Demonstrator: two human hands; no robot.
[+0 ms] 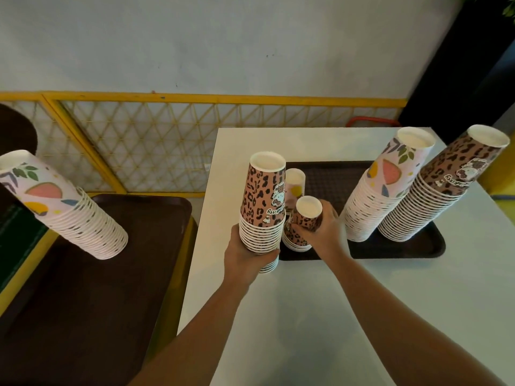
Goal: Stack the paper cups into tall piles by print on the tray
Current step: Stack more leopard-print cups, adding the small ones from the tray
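My left hand [252, 256] grips a leopard pile [263, 210] low at its rims; my right hand [320, 228] grasps the short pile [302, 227] beside it. Light, crushable paper: hold gently, near the base.

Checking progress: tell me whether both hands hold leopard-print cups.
Yes: the left hand grips one leopard stack, the right hand a shorter one.

2 tall upside-down piles, fruit-print [386, 188] and leopard-print [434, 188], stand at the tray's [412, 246] right end; 3 shorter piles crowd its left edge.
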